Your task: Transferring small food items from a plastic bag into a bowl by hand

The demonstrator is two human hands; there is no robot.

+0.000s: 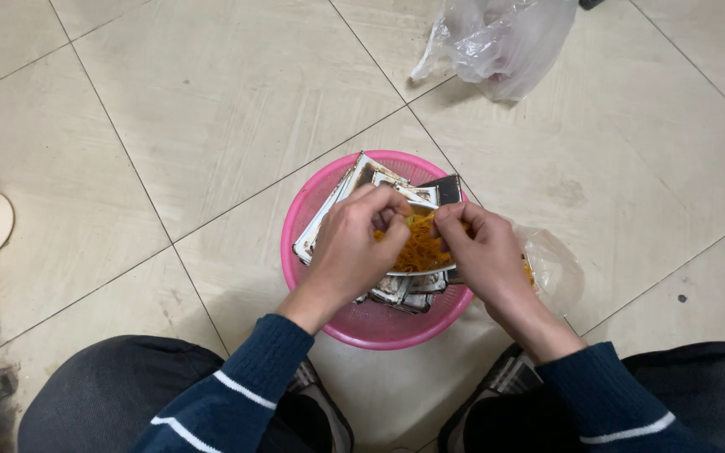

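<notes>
Hands meet above the pink basket (379, 331): we see our left hand (350, 252) and right hand (484, 252), each grip pinching orange shreds (421, 247).

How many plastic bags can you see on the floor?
2. One crumpled clear bag lies at the top; another clear bag sits right of the pink basket, beside the right hand.

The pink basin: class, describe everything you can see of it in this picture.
The pink basin is round, plastic-looking, with a perforated wall, and sits upright on the tiled floor between the person's knees. It holds pale framed trays heaped with orange shreds. The left hand and right hand work above it, covering its middle.
</notes>
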